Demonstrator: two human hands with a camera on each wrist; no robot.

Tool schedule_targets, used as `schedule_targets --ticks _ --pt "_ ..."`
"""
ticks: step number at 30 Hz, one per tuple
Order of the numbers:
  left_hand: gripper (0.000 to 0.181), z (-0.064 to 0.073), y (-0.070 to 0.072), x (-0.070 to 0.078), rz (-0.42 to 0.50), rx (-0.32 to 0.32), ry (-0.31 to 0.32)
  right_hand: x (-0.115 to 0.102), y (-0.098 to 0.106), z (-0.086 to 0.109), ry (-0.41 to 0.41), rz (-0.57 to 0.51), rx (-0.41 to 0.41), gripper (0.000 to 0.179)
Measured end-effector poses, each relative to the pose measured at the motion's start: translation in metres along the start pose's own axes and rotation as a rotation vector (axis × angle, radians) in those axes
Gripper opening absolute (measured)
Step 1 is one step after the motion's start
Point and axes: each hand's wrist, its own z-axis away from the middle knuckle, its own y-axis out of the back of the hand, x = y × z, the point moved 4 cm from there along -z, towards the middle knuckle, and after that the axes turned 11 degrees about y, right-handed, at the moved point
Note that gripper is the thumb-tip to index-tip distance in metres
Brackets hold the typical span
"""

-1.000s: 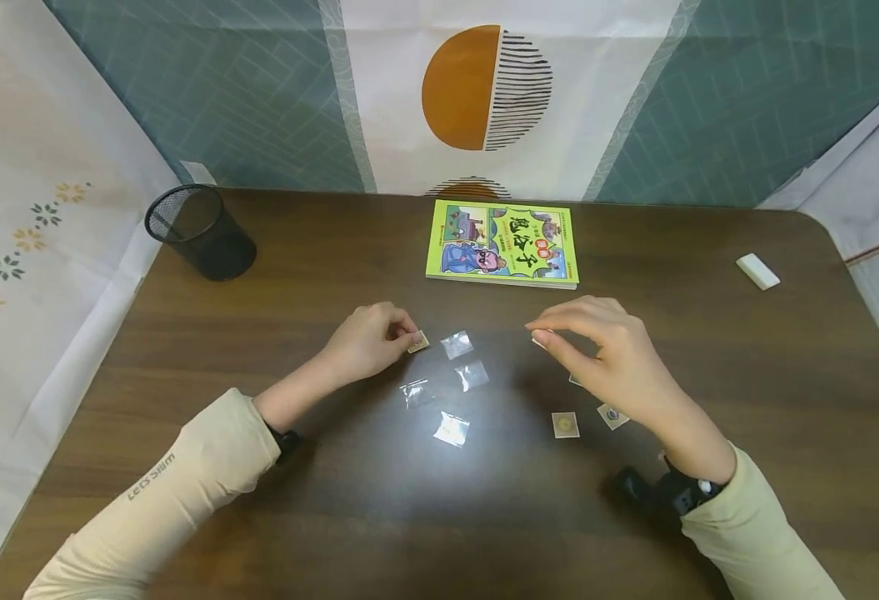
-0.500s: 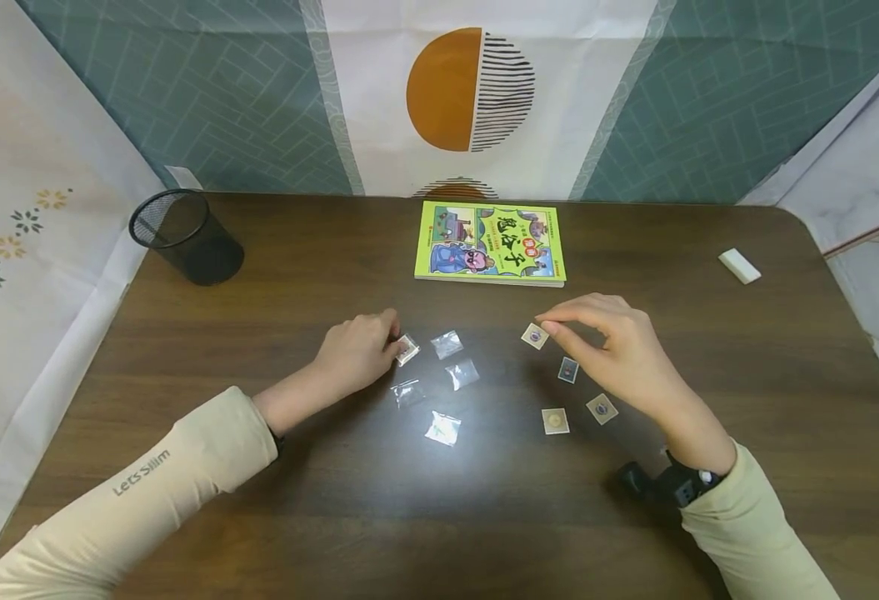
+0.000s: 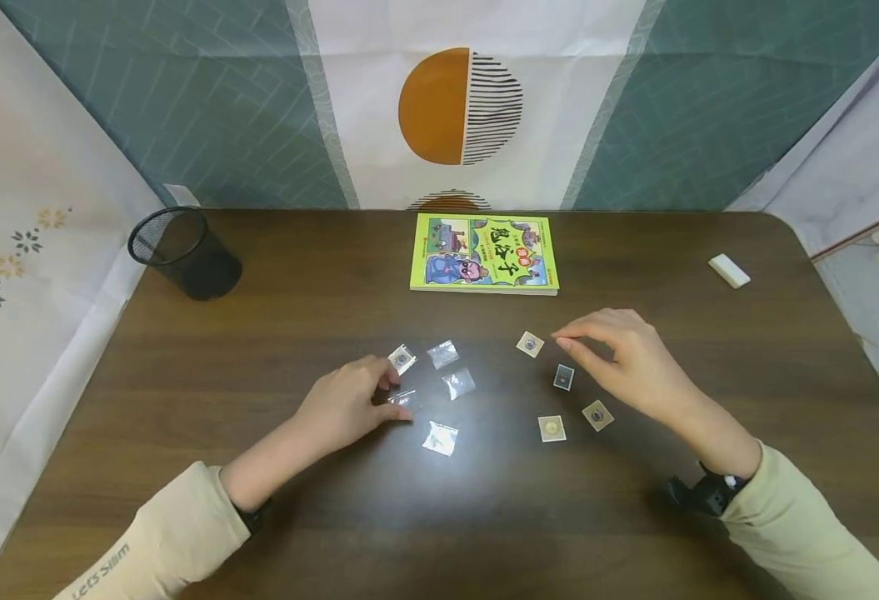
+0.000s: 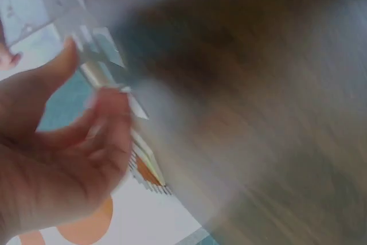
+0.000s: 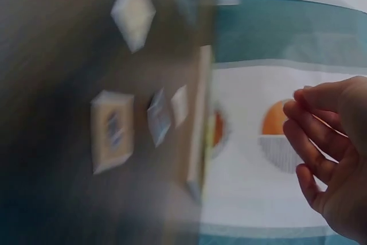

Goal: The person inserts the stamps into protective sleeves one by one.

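My left hand (image 3: 345, 402) reaches low over the table, thumb and fingers spread apart around a small clear plastic packet (image 3: 403, 400). Just beyond its fingers lies a square piece with a dark round centre (image 3: 402, 359). Three more clear packets, the upper one (image 3: 442, 354), middle one (image 3: 458, 383) and lower one (image 3: 440, 438), lie to its right. My right hand (image 3: 630, 364) hovers with thumb and fingertips close together and nothing visible between them. Left of its fingertips rests a tan square piece (image 3: 530, 343); a dark square (image 3: 563, 377) and two tan squares (image 3: 597, 415) (image 3: 551, 428) lie nearer me.
A green picture book (image 3: 484, 254) lies at the back of the brown table (image 3: 319, 533). At the back left stands a black mesh pen holder (image 3: 187, 254). A white eraser-like block (image 3: 729, 271) lies at the far right.
My right hand let go of its tan square and drew back to the right. The left hand released its square piece and moved nearer me, over a clear packet.
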Motion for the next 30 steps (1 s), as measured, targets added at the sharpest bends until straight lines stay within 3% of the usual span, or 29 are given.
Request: schedule_targets --ticks 6,12,21,26,30 --pt "0.036 0.006 -0.012 0.001 -0.059 0.052 0.049 0.008 -0.006 0.022 0.029 0.032 -0.108 0.022" --pt "0.032 0.005 -0.016 0.006 -0.102 0.094 0.007 0.017 -0.005 0.048 -0.01 0.052 -0.23 0.023" --pt "0.03 0.003 -0.015 -0.001 -0.053 -0.005 -0.049 0.026 -0.005 0.082 -0.059 0.03 -0.365 0.038" --pt "0.033 0.001 -0.016 -0.003 0.001 -0.042 -0.051 0.03 -0.005 0.091 -0.052 0.049 -0.378 0.043" --pt "0.028 -0.001 -0.015 -0.007 0.066 -0.074 -0.021 0.029 -0.006 0.09 0.002 0.05 -0.359 0.034"
